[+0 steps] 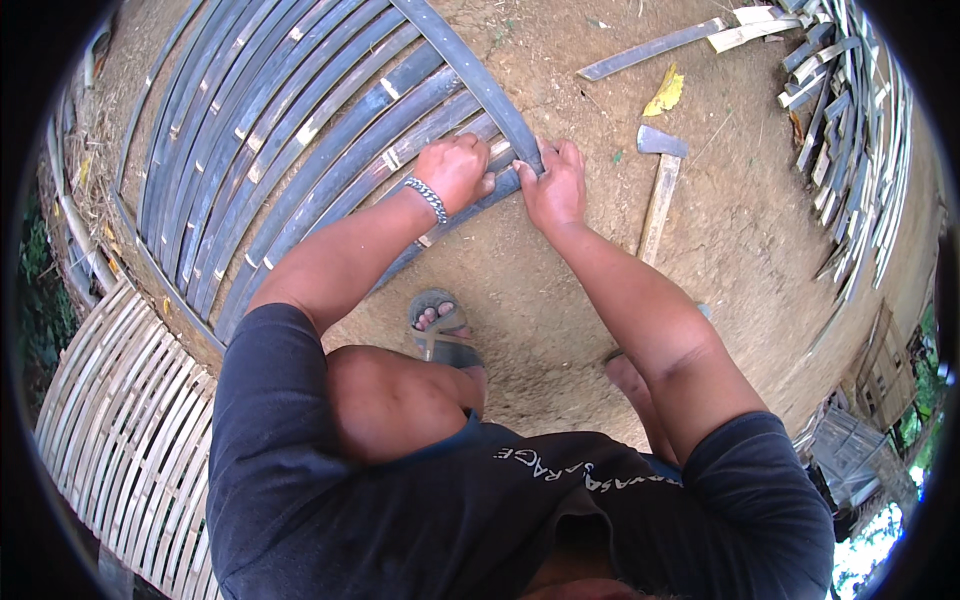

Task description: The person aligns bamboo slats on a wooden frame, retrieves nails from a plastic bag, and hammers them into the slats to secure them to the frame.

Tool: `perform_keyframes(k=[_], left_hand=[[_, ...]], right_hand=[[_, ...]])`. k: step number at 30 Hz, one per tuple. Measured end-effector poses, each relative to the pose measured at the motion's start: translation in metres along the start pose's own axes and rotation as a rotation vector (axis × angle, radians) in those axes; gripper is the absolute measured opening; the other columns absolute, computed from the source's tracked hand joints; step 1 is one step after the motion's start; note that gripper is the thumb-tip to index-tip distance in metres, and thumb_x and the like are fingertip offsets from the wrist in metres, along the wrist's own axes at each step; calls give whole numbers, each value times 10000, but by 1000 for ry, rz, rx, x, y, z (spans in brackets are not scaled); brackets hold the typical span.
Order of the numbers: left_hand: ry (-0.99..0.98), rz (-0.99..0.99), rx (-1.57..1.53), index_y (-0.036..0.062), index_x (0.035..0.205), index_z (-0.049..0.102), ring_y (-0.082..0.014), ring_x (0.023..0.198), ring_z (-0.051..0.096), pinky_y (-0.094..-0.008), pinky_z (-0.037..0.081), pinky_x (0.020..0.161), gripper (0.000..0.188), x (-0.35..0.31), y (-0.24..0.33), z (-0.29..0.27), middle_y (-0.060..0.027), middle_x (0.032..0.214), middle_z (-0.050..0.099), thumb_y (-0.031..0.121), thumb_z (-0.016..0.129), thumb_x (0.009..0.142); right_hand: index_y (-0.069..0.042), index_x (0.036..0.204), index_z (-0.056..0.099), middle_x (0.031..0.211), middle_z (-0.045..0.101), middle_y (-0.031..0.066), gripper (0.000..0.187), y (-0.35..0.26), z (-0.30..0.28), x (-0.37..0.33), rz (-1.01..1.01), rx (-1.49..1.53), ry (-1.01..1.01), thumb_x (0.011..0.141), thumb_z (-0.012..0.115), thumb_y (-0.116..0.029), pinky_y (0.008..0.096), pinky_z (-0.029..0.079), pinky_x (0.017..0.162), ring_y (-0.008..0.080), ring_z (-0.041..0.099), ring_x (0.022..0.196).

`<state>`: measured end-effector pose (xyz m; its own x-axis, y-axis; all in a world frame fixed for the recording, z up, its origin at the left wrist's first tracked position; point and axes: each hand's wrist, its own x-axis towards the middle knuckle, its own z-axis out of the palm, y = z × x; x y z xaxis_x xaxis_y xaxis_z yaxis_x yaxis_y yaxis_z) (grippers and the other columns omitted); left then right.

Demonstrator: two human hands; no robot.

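A panel of dark split-bamboo slats [300, 130] lies on the ground ahead of me to the left. A wider bamboo edge strip [470, 75] crosses the slats' right-hand ends. My left hand [455, 172], with a chain bracelet [427, 198] at its wrist, is closed over the nearest slats beside that strip; its fingertips are partly hidden. At the strip's near end, my right hand [555, 188] grips the corner with thumb and fingers. Both hands are close together. To the right of them lies a hatchet [660, 185] with a wooden handle, touched by neither hand.
Cut bamboo strips [850, 130] are heaped at the far right. A loose bamboo piece [652, 50] and a yellow leaf [665, 90] lie on the dirt ground [740, 240]. Another slatted bamboo panel [130, 430] is at the lower left. My sandalled foot [440, 325] stands below the dark panel.
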<state>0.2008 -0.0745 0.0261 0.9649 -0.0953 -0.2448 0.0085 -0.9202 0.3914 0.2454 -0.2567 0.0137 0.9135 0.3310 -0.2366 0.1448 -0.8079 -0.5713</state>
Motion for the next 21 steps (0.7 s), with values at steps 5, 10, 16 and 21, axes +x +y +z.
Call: perform_keyframes(k=[5,10,16,21], left_hand=[[-7,-26,9,34,881,647,-349,857,705,-447,583,776,321,3,3,0,-158,887,678,317,752,772],[-18,-18,1,30,889,640,-350,877,704,-452,583,782,329,4,2,-1,-163,903,680,317,756,779],[-31,-32,-8,29,905,640,-348,897,701,-453,579,806,335,4,2,0,-164,934,684,317,760,782],[-30,-21,-17,36,905,656,-340,893,703,-446,579,806,321,5,4,-2,-162,931,688,313,769,788]], right_hand=[[-23,1241,674,1221,572,148,457,2,3,-2,-26,1,46,835,783,-203,417,450,1041,343,516,1200],[-25,1249,671,1230,571,153,462,4,3,-1,-38,11,39,837,780,-203,420,452,1042,344,517,1207],[-30,1257,672,1227,574,149,468,5,6,-3,-56,-7,64,837,780,-207,422,476,1015,343,525,1201],[-40,1250,679,1216,580,142,476,5,2,-4,-83,-32,65,830,790,-235,417,487,1000,339,538,1191]])
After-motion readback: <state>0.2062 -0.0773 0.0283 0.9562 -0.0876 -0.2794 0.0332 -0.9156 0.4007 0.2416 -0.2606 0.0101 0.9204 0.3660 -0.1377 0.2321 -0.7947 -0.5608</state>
